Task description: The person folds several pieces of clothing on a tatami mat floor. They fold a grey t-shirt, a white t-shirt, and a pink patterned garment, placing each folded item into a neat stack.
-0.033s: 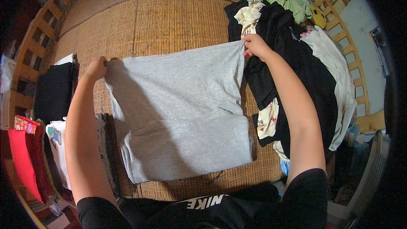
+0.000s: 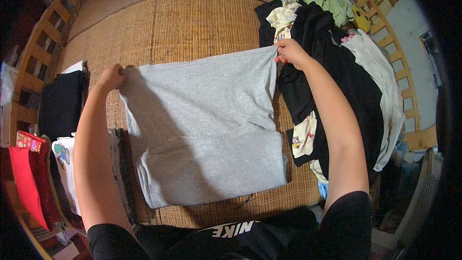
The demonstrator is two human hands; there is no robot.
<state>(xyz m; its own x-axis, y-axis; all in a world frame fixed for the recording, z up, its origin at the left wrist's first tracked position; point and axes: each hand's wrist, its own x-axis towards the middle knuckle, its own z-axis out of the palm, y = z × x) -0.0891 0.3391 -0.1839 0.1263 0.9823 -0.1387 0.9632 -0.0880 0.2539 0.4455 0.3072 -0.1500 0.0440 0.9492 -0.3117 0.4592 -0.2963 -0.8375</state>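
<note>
Close by our lap: our black T-shirt (image 2: 288,233) is dark and soft-looking, with big white letters on it. Its short sleeves leave our arms bare.
Grey garment: just past our lap, a speckled grey knit garment (image 2: 207,115) lies folded, almost a box shape. It looks soft and a bit stretchy. Creases run across its middle, and a shadow darkens its left part.
Left hand: our left hand (image 2: 111,76) is curled up small and pinches the far left corner. We cannot see every finger.
Right hand: our right hand (image 2: 292,53) pinches the far right corner with thumb and finger. The other fingers bend loosely.
What changed: nothing that we can tell. Both hands and the cloth stay put, so we think this is a pause, with the far edge pulled nearly straight.
Left side: a red cloth (image 2: 29,178) and a white cloth (image 2: 66,163) with a cartoon lie nearer; a neatly folded black cloth (image 2: 61,103) lies farther up.
Right side: black clothes (image 2: 368,115) make a floppy heap, with a wrinkly white cloth (image 2: 385,77) beside them.
Mat: thin brown strips make the woven mat (image 2: 192,24) under it all.
Far end: a pale green cloth (image 2: 327,0) lies crumpled by the wooden rail (image 2: 418,139).
</note>
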